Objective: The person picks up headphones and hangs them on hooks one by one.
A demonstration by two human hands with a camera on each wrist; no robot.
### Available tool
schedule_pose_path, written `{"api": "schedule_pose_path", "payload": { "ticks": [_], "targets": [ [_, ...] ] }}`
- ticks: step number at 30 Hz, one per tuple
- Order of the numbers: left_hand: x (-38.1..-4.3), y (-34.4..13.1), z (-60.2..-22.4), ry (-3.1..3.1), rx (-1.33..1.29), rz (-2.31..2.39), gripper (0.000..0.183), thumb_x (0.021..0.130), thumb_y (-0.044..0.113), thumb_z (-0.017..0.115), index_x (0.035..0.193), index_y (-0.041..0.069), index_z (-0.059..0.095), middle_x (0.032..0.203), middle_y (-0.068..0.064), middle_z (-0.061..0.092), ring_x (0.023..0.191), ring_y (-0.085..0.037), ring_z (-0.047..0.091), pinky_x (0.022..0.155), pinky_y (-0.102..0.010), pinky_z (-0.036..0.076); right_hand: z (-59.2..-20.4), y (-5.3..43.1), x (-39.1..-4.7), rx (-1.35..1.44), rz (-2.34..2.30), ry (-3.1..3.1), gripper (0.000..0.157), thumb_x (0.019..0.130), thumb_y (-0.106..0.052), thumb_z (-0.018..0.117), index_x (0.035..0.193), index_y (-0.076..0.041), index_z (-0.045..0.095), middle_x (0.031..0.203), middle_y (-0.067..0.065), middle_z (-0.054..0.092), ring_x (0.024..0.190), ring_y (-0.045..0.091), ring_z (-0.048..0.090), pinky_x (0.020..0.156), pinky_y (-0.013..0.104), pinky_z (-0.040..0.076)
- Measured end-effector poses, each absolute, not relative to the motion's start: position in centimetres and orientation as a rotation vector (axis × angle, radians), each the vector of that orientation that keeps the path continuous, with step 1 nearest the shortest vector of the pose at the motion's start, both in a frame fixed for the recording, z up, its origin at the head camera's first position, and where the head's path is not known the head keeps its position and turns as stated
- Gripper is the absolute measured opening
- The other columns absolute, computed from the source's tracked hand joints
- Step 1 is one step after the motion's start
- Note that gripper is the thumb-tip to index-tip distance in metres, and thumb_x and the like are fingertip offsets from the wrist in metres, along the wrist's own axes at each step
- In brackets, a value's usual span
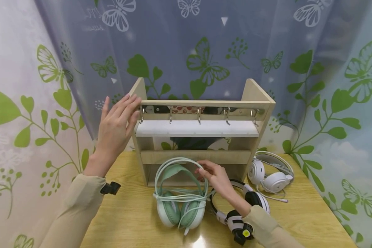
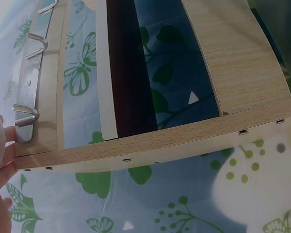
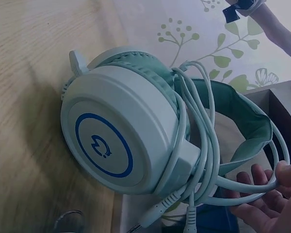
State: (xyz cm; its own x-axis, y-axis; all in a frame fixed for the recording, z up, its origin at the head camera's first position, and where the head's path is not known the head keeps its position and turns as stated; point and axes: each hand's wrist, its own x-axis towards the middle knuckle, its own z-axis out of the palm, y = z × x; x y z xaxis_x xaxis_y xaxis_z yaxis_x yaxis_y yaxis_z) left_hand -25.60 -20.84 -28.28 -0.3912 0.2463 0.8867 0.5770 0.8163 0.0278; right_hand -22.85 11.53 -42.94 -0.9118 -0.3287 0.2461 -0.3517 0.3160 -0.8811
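Note:
Mint-green headphones point(image 1: 190, 212), with their cable wound around them, are in front of the wooden rack point(image 1: 195, 156) in the head view. My right hand point(image 1: 218, 177) pinches the right side of their thin headband between thumb and fingers. An ear cup point(image 3: 106, 131) with a blue ring logo faces the right wrist view, close to the tabletop. Whether the cups touch the table, I cannot tell. At the rack's upper left corner, my left hand point(image 1: 116, 124) rests with its fingers extended; the left wrist view shows only part of it, beside the rack's side edge.
A row of metal hooks point(image 1: 199, 115) runs along the rack's top rail. Black-and-white headphones point(image 1: 235, 220) lie on the table under my right forearm. White headphones point(image 1: 276, 181) lie right of the rack. A butterfly-print curtain point(image 1: 173, 41) hangs behind.

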Motion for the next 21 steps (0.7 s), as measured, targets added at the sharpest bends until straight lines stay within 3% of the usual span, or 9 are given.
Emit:
{"api": "schedule_pose_path", "payload": {
  "ticks": [5, 8, 12, 21],
  "targets": [
    [-25.6, -20.8, -28.3, -1.977, -0.611, -0.415, 0.037, 0.107, 0.025, 0.052, 0.139, 0.009, 0.063, 0.143, -0.009, 0.061, 0.138, -0.026, 0.051, 0.126, -0.051, 0.013, -41.9, 11.7, -23.2, 0.653, 1.716, -2.507, 0.034, 0.104, -0.013, 0.058, 0.133, 0.004, 0.061, 0.107, 0.021, 0.072, 0.086, 0.035, 0.073, 0.077, 0.048, 0.061],
    [-25.6, -20.8, -28.3, -1.98, -0.607, -0.417, 0.038, 0.107, 0.026, 0.051, 0.139, 0.009, 0.063, 0.143, -0.009, 0.061, 0.138, -0.026, 0.051, 0.126, -0.051, 0.012, -41.2, 11.8, -23.5, 0.658, 1.694, -2.498, 0.035, 0.104, -0.014, 0.057, 0.134, 0.004, 0.06, 0.108, 0.02, 0.073, 0.086, 0.033, 0.073, 0.077, 0.044, 0.061],
    [-25.6, -20.9, -28.3, -1.986, -0.605, -0.419, 0.038, 0.108, 0.028, 0.05, 0.139, 0.009, 0.063, 0.143, -0.009, 0.06, 0.139, -0.026, 0.05, 0.126, -0.051, 0.012, -40.5, 11.9, -23.6, 0.663, 1.678, -2.488, 0.034, 0.105, -0.016, 0.057, 0.134, 0.002, 0.061, 0.108, 0.019, 0.073, 0.086, 0.032, 0.073, 0.076, 0.04, 0.061],
    [-25.6, -21.0, -28.2, -2.012, -0.606, -0.41, 0.038, 0.106, 0.024, 0.053, 0.141, 0.009, 0.061, 0.145, -0.008, 0.059, 0.14, -0.026, 0.049, 0.127, -0.05, 0.01, -39.7, 12.1, -23.4, 0.665, 1.673, -2.476, 0.032, 0.105, -0.016, 0.057, 0.134, -0.003, 0.063, 0.107, 0.021, 0.073, 0.084, 0.031, 0.074, 0.076, 0.044, 0.062]
  ]
}}
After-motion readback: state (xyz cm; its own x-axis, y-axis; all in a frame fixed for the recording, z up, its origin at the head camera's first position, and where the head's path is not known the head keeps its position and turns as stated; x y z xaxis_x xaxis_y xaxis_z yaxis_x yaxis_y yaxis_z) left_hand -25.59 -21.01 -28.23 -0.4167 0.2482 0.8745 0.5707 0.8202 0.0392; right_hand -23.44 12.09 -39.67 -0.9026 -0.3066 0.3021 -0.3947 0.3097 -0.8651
